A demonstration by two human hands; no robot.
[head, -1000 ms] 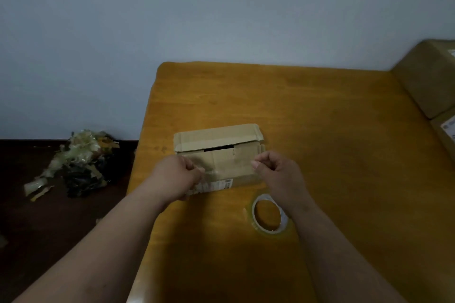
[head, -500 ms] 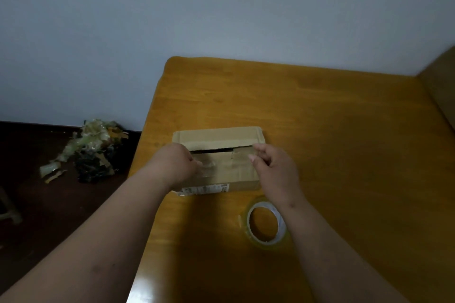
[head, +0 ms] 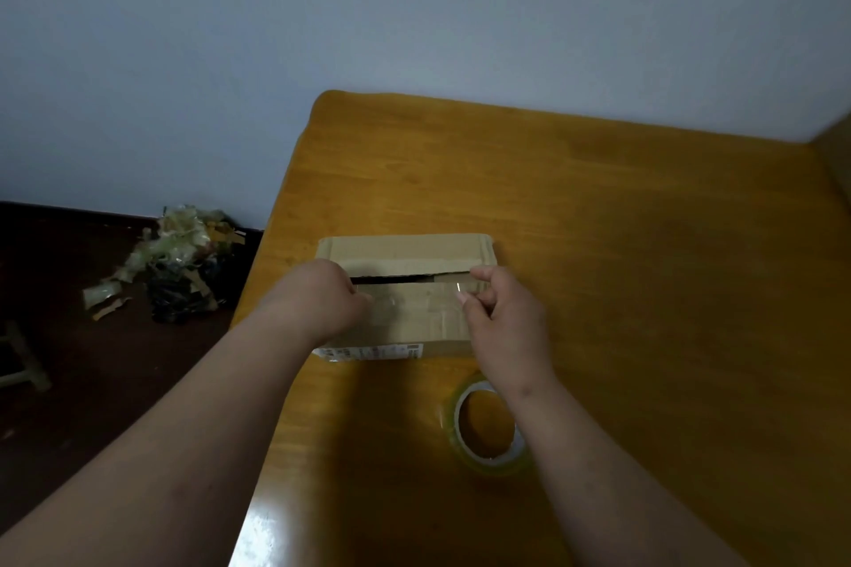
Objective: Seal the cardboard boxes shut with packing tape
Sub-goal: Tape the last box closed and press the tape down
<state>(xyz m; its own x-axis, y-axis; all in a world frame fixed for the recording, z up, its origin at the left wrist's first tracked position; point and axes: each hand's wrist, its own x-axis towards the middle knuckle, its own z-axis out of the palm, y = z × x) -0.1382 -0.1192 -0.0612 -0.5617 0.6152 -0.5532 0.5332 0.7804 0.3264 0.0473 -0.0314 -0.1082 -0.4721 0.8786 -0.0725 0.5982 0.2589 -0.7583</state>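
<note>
Orange-brown wooden table (head: 644, 244) carries your small brown cardboard box (head: 405, 251) near its left edge. Your left hand (head: 322, 299) and right hand (head: 502, 318) have lowered a clear tape strip (head: 414, 295) — pinched at both ends — toward the flap seam, which still gapes; the tape roll (head: 488, 428) lies just behind.

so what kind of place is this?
Probably a plain room at home used for packing: a wooden table against a bare wall, a cardboard box, and tape scraps on the floor.
</note>
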